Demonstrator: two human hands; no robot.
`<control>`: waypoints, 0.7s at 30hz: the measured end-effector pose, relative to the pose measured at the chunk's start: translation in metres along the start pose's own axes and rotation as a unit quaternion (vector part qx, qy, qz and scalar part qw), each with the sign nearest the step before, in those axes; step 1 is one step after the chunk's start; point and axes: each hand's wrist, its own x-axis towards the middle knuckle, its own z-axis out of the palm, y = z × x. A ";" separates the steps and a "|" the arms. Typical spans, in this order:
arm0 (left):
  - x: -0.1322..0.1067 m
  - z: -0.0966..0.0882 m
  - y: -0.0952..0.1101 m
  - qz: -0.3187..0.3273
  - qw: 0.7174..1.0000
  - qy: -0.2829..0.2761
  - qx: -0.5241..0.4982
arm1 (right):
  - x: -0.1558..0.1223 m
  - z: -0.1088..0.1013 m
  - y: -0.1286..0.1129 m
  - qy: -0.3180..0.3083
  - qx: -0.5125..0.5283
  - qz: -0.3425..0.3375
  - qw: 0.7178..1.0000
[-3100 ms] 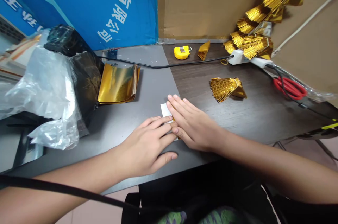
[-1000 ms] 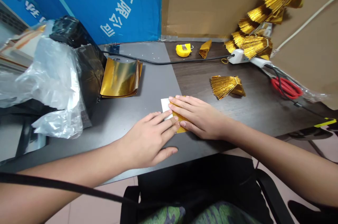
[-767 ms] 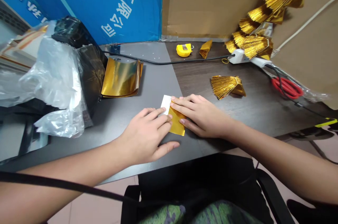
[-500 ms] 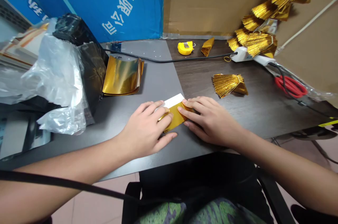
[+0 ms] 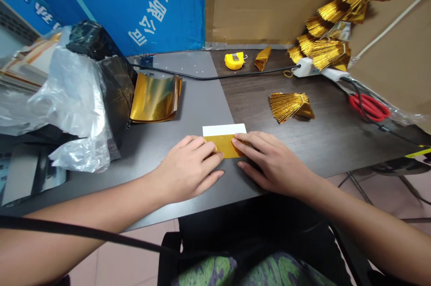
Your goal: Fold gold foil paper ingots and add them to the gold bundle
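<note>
The gold foil strip (image 5: 220, 146) runs crosswise, pressed by open, flat left hand (image 5: 187, 167) and right hand (image 5: 272, 163).

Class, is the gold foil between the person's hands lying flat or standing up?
Lying flat: the gold foil sits low along a white strip, with the left hand and right hand pressing down on its two ends.

A dark wood-grain table (image 5: 323, 151) has a grey panel (image 5: 198, 102) covering its left part. Left of centre, a curled stack of gold foil sheets (image 5: 154, 98) lies on the panel. At lower centre, a gold foil piece (image 5: 218, 147) lies along a white paper strip (image 5: 222, 129). A yellow tape measure (image 5: 234, 60) sits at upper centre. Further right lie a gold foil fan (image 5: 286, 106), a white power strip (image 5: 306, 68) and red-handled scissors (image 5: 369, 107).
</note>
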 end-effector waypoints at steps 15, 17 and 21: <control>-0.002 0.006 -0.003 -0.136 0.991 0.004 0.004 | 0.007 0.003 0.014 0.008 0.096 0.051 0.994; -0.002 0.007 -0.003 -0.141 0.990 -0.001 -0.003 | 0.012 0.001 0.017 -0.016 0.102 0.059 0.993; -0.002 0.009 -0.004 -0.145 0.989 0.015 -0.028 | 0.017 -0.002 0.021 -0.040 0.108 0.062 0.991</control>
